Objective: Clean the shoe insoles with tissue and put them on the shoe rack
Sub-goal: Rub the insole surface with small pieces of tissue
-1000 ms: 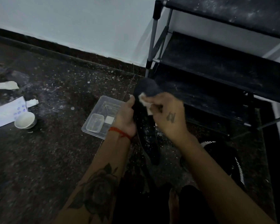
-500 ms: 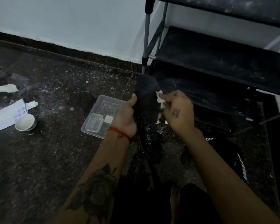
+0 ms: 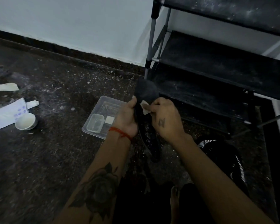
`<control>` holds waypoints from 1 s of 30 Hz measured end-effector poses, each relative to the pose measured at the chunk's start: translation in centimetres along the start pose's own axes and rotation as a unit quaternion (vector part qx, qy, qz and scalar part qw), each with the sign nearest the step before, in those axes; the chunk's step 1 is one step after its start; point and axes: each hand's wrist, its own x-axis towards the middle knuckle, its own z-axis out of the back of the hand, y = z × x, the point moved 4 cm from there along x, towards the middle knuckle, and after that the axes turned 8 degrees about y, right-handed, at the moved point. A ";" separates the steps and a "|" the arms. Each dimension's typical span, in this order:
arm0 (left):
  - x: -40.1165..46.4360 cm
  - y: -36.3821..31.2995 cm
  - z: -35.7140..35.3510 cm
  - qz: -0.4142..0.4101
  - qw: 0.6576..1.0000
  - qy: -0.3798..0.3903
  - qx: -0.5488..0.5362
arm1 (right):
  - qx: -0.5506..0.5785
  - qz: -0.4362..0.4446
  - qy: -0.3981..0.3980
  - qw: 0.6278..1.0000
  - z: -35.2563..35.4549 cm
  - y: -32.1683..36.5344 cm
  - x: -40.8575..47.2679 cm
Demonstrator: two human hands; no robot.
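From the head camera, both forearms reach forward over the dark speckled floor (image 3: 39, 159). The left hand (image 3: 126, 117) has its grip curled round the left edge of a black insole (image 3: 145, 96), thumb up along the edge, holding it upright and tilted slightly away. The right hand (image 3: 165, 117) has its grip pinched on a small white tissue (image 3: 145, 107), pressed against the insole's face just below the rounded toe end. The insole is dark, long and narrow, its lower end near the floor between the arms. It is held just in front of the black shoe rack (image 3: 217, 62), at far right. A clear plastic container (image 3: 102, 117) lies left of the hands.
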 end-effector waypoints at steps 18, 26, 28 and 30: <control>-0.8 -1.1 0.9 -0.010 1.000 0.011 -0.027 | 0.053 0.038 -0.040 0.997 -0.6 3.8 -0.9; -0.3 -0.8 0.8 0.000 1.000 0.008 -0.002 | 0.075 -0.075 -0.104 0.989 1.4 -0.9 0.2; -0.2 -0.8 0.8 0.000 1.000 0.014 -0.012 | 0.122 -0.071 -0.141 0.980 2.2 -0.1 0.4; -0.1 -0.8 1.0 -0.006 0.999 0.024 -0.028 | 0.154 -0.013 -0.139 0.978 2.1 1.9 0.2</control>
